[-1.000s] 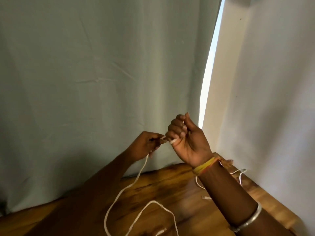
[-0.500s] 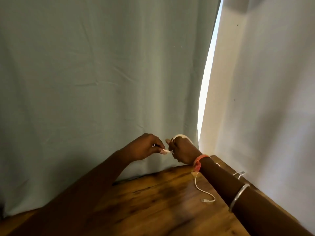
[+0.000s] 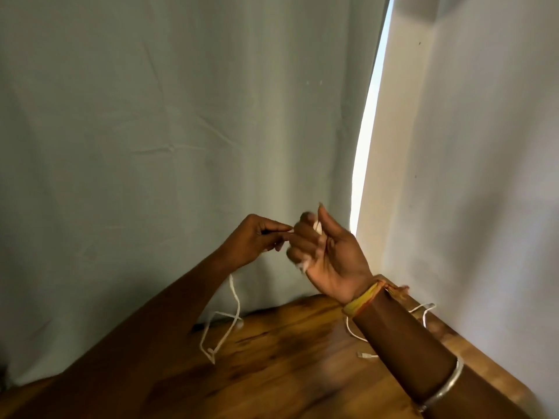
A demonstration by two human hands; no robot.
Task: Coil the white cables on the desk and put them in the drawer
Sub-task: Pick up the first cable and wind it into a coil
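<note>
My left hand (image 3: 257, 240) and my right hand (image 3: 329, 252) are raised together above the back of the wooden desk (image 3: 287, 367). A thin white cable (image 3: 234, 300) is pinched in the left fingers; it hangs below that hand and its loose end dangles just above the desk. The right hand, palm up, is closed on turns of the same cable wound around its fingers. A second white cable (image 3: 423, 313) lies on the desk behind my right forearm, its plug (image 3: 363, 355) near the wrist. No drawer is in view.
A pale green curtain (image 3: 181, 146) hangs right behind the desk. A white wall (image 3: 484, 176) borders the desk on the right, with a bright gap between curtain and wall. My right wrist carries a yellow thread band and a silver bangle.
The right hand has turned over from palm down back to palm up, taking the cable around its fingers. The hanging length below the left hand is much shorter than a second ago.
</note>
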